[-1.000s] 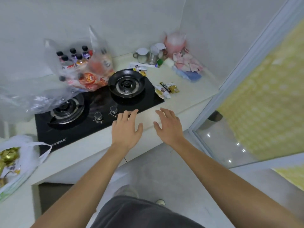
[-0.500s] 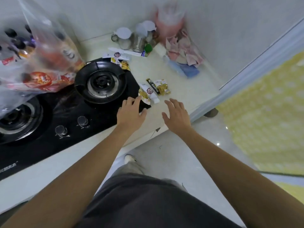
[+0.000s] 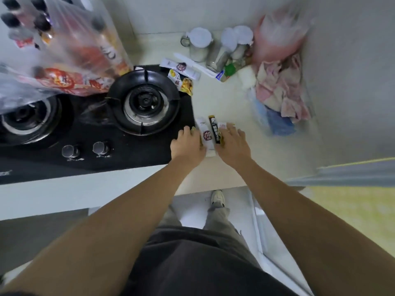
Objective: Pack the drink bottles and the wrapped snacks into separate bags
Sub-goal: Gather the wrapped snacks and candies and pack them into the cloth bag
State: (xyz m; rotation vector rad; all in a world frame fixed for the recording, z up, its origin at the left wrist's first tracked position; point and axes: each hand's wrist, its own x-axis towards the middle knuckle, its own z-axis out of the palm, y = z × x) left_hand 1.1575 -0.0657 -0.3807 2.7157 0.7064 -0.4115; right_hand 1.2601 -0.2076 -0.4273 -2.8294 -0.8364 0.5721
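Snack sachets (image 3: 210, 132) lie just right of the gas hob (image 3: 96, 133); left hand (image 3: 188, 145) and right hand (image 3: 233, 144) flank them. Fingers spread flat, pinching nothing; probably positioned to gather them together.

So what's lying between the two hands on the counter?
Head view: a white snack stick and a black snack stick, between left hand and right hand.

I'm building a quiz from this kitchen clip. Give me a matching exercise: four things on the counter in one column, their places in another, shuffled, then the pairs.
Things:
1. black snack stick
2. bottle bag
3. pink cloth
4. knobs

Places:
A. front of the stove
B. far left, behind the burners
C. between the two hands
D. right, by the wall

Pairs: 1-C, 2-B, 3-D, 4-A
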